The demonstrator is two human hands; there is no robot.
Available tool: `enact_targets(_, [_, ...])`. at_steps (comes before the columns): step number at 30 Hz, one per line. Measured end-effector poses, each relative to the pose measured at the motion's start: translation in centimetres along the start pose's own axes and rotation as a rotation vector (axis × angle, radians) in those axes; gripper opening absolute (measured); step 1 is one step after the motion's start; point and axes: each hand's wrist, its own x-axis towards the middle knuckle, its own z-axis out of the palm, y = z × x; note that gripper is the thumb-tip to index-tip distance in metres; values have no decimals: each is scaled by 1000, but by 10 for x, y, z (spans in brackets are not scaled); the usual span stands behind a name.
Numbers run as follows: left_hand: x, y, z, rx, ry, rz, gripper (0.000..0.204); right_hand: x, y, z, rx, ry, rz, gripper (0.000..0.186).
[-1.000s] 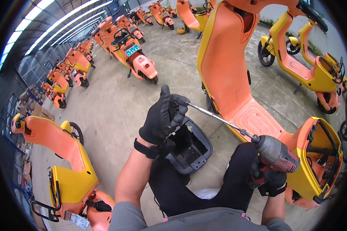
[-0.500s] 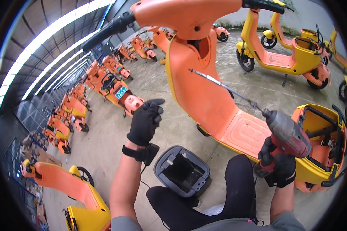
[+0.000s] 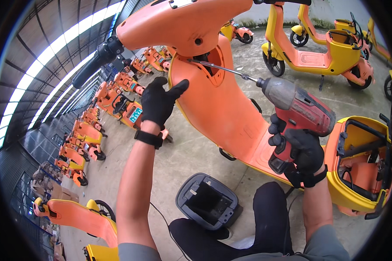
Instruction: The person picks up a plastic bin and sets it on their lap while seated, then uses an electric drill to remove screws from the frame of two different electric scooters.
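A red and grey power driver is gripped by its handle in my black-gloved right hand. Its long screwdriver bit reaches up and left to the upper part of the orange scooter's front panel, just below the handlebar cover. Whether the tip meets a screw is too small to tell. My left hand, also black-gloved, is raised at the panel's left edge, thumb and fingers apart, with nothing seen in it. An opening with dark parts inside shows behind the bit.
A dark grey plastic bin stands on the concrete floor by my knees. The scooter's open yellow seat compartment is at the right. Another scooter stands at the lower left; several more fill the hall behind. A thin cable hangs beside my left arm.
My right hand has moved up and left with the power driver, bringing the bit to the panel's top. My left hand has risen toward the panel's edge, its thumb spreading. The view has shifted slightly.
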Motion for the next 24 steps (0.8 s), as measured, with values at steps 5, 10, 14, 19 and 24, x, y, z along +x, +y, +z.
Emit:
enact_targets(5, [17,16,-1,15,-250,-40,67,21,1,1,-9,-62,7,50])
enact_targets(10, [19,14,3,-23,-309,-33,69,31,0,2,41,-58,33,48])
enact_targets(14, [17,7,9,11,-194,29,69,38,2,2,74,-72,24,49])
enact_targets(19, [15,5,11,-4,-172,53,70,44,7,2,89,-75,34,52])
enact_targets(24, [13,5,12,-31,-160,52,68,47,7,2,14,-63,39,51])
